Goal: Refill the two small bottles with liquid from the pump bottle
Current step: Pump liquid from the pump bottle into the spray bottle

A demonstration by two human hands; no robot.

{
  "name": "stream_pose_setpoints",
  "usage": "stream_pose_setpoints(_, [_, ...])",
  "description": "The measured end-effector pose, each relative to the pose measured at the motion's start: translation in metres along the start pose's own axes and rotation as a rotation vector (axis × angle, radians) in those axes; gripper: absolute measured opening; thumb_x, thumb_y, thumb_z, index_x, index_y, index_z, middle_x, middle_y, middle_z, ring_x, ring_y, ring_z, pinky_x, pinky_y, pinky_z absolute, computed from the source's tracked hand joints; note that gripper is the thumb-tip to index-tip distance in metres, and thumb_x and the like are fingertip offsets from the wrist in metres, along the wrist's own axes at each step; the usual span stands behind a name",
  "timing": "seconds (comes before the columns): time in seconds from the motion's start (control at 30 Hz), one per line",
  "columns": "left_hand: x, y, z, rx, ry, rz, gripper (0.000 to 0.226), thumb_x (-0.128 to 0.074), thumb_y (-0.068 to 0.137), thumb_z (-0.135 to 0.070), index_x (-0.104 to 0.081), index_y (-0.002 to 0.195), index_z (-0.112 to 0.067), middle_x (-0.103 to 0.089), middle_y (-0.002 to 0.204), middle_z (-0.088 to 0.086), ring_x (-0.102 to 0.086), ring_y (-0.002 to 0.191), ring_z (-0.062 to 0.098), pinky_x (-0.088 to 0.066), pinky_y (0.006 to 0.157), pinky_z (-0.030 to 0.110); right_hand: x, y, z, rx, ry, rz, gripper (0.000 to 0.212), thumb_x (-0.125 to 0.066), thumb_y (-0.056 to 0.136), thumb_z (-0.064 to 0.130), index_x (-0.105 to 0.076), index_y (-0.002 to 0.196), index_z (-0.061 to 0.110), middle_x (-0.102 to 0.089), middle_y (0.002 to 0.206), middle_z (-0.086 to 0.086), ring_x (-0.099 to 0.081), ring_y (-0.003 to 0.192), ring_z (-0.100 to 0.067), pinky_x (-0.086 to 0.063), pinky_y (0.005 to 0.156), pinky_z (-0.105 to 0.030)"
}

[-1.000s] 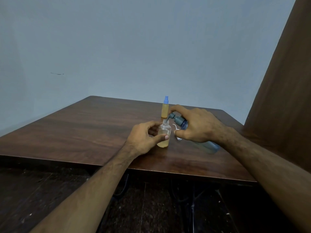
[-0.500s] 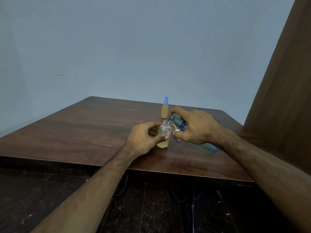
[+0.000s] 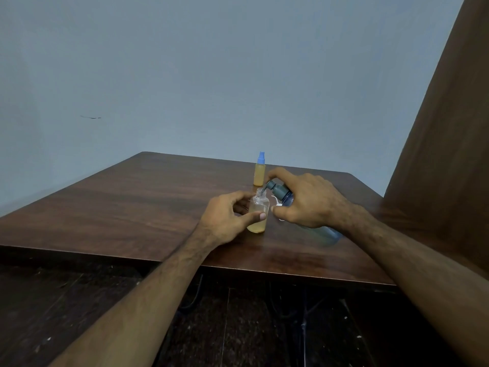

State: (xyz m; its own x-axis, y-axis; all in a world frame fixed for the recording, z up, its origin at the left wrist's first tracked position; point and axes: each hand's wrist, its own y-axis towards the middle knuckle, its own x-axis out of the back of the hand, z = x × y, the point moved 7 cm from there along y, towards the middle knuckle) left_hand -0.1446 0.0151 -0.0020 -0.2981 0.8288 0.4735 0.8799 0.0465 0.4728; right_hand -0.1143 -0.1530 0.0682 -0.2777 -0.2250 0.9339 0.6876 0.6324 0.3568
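On the table [image 3: 137, 207], the open small bottle [image 3: 258, 214] stands upright near the front edge, yellow liquid low inside (roughly the bottom quarter). The left hand [image 3: 227, 218] grasps it, thumb and fingers curled round its sides. Just right of it, the right hand [image 3: 307, 200] clasps the tilted pump bottle [image 3: 284, 196], nozzle over the mouth. Behind stands the capped bottle [image 3: 259, 170].

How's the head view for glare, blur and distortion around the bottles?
Head view: dim, even light, no glare; wide-angle bend at the table edges; the open small bottle and pump bottle are soft but readable; the capped spray bottle is clear.
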Motion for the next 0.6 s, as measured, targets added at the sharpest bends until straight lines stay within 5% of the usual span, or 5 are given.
stream_pose_setpoints(0.2, [0.0005, 0.0012, -0.0001, 0.001, -0.001, -0.002, 0.059, -0.082, 0.079, -0.048, -0.065, 0.131, -0.027, -0.072, 0.109, -0.013, -0.067, 0.093, -0.005, -0.051, 0.075, 0.006, -0.0005, -0.0011, -0.0039, -0.008, 0.017, -0.013, 0.067, -0.068, 0.089, 0.049, -0.032, 0.145, 0.050, -0.064, 0.078, 0.004, -0.059, 0.065, -0.014, -0.045, 0.059, -0.032])
stream_pose_setpoints(0.4, [0.0000, 0.0002, -0.0009, -0.004, 0.007, -0.003, 0.057, -0.082, 0.078, -0.049, -0.067, 0.129, -0.028, -0.072, 0.108, -0.014, -0.067, 0.093, -0.005, -0.049, 0.073, 0.003, -0.0005, -0.0031, -0.0019, -0.003, -0.009, -0.033, 0.054, -0.068, 0.089, 0.047, -0.031, 0.128, 0.050, -0.064, 0.080, 0.006, -0.058, 0.067, -0.017, -0.036, 0.056, -0.027])
stream_pose_setpoints(0.6, [0.0000, 0.0007, 0.0002, 0.000, 0.008, 0.000, 0.061, -0.082, 0.078, -0.051, -0.066, 0.132, -0.027, -0.072, 0.111, -0.012, -0.067, 0.095, -0.001, -0.054, 0.081, 0.012, -0.0002, -0.0029, -0.0027, -0.020, 0.001, -0.033, 0.067, -0.068, 0.089, 0.048, -0.030, 0.145, 0.050, -0.064, 0.079, 0.005, -0.059, 0.065, -0.014, -0.043, 0.059, -0.031])
